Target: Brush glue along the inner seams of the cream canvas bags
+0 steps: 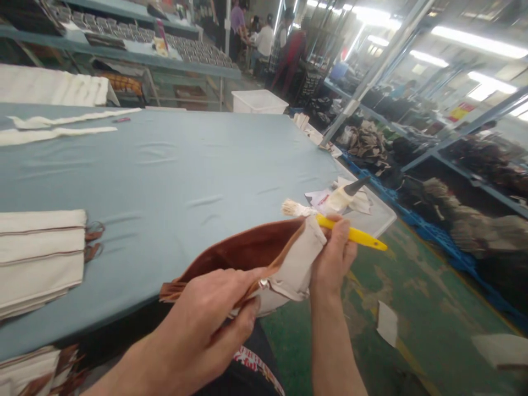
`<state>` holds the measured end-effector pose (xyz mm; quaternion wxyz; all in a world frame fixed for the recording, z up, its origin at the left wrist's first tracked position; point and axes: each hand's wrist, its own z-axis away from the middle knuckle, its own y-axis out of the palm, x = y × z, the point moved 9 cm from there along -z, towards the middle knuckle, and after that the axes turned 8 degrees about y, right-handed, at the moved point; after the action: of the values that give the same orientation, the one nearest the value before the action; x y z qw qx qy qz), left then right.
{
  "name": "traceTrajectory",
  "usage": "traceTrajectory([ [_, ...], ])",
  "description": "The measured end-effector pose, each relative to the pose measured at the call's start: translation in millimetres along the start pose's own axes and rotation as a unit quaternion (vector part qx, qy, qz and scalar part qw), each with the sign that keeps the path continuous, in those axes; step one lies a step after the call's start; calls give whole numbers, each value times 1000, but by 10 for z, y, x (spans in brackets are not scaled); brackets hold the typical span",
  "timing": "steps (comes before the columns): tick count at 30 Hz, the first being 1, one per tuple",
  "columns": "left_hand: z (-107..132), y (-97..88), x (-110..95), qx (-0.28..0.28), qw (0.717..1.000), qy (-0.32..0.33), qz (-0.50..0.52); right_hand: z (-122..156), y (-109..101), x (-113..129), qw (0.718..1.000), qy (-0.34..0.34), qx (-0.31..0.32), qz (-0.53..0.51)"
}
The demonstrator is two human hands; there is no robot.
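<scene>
Cream fabric with a brown lining forms an open pouch-like piece (295, 261), held between my two hands over the table's front edge. My left hand (210, 313) pinches its near edge between thumb and fingers, beside a small shiny spot. My right hand (334, 258) is closed around a brush (367, 240) with a yellow handle and touches the piece's right end. The brush's pale, clumped bristles point left, just above the piece's upper right corner. Past the right hand lies a pale container with a dark pointed tip (340, 198). The palm side of my right hand is hidden.
On the blue-covered table (185, 165) a stack of cream pieces with brown ties (41, 264) lies left, and pale strips (61, 132) lie farther back. More pieces (33, 368) sit low left. A white bin (259, 102) stands beyond. Scraps (386, 324) lie on the green floor.
</scene>
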<state>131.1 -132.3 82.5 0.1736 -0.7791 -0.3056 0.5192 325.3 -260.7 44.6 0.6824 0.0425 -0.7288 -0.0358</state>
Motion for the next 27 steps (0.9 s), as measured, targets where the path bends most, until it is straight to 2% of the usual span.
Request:
traceTrajectory([
  [4,14,164,313,77,980,-144,112,-65,180,-122,998,-17,47,49],
  [7,8,252,400,88,964,-171,186,-80,279,-240,994,-33,74,72],
  [10,6,288,464,76,951,-174,242,-100,191,-309,997,-35,46,56],
  [14,62,293,593,42,925,-212,314,-68,-52,-160,999,-36,-1,-1],
  [16,88,274,647,22,916,-232,325,-11,-66,-57,998,-11,36,-51],
  [18,102,269,668,15,912,-245,330,81,-4,37,991,23,98,-89],
  [21,111,279,648,18,908,-249,335,229,91,169,979,46,175,-92],
  [27,129,265,588,50,935,-227,267,320,136,492,961,-17,277,-19],
])
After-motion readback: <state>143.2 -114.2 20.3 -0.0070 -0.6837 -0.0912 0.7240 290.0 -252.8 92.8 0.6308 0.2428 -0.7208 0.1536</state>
